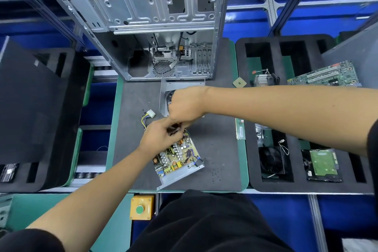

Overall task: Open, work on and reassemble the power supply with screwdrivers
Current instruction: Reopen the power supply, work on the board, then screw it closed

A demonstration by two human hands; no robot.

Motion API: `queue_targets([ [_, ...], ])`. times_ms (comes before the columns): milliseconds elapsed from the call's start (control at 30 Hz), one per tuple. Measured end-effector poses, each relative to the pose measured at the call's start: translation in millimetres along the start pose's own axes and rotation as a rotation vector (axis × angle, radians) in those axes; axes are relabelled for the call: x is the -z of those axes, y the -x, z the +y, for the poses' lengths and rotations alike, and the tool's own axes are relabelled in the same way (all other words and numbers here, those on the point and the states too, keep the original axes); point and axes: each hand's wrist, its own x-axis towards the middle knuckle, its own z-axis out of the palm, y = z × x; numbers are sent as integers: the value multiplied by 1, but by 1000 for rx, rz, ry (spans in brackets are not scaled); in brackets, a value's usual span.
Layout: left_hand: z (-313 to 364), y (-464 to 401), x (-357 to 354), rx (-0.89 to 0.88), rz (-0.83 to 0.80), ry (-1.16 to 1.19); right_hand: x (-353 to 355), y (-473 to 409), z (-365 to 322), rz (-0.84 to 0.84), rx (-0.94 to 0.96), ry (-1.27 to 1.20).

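Observation:
The opened power supply (180, 172) lies on the dark mat, its circuit board (176, 155) exposed in a grey metal base tray. The grey cover with the fan (163, 98) lies behind it, mostly hidden by my right hand. My left hand (157, 135) grips the dark cable bundle (173, 129) at the board's far end. My right hand (185, 104) is curled just above it, fingertips pinching the same bundle. A white connector (150, 113) on coloured wires lies to the left. No screwdriver is visible.
An empty computer case (153, 26) stands at the back of the mat (214, 149). Black foam trays on the right hold a motherboard (325, 75), heatsink (263, 80), fan (271, 159) and hard drive (323, 161). A RAM stick (240, 129) and CPU (238, 82) lie nearby. A yellow button box (142, 207) sits in front.

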Motion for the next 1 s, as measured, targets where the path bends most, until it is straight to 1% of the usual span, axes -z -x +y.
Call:
queue_targets([
  [67,0,-1,5,41,-47,-25,-3,-1,1,0,-43,6],
  [167,1,0,7,61,-82,-54,-7,2,3,48,-62,17],
  [300,2,1,7,27,-89,-55,-4,14,8,88,-66,-3],
  [400,1,0,6,2,-108,-35,-4,33,15,82,-90,-8],
  [533,-4,2,3,-36,-120,-63,-28,64,16,41,-201,-63],
  [633,-4,3,3,-77,-111,-136,-53,77,10,20,-325,-134],
  [767,-4,16,0,-195,-68,-333,-78,85,-4,69,-514,-223],
  [833,-6,28,-2,-177,-15,-390,-90,86,-18,96,-618,-255],
  [900,-10,37,-1,-143,29,-401,-103,87,-35,122,-779,-338],
  [1000,-16,41,9,-90,28,-368,-125,93,-56,186,-1027,-632],
])
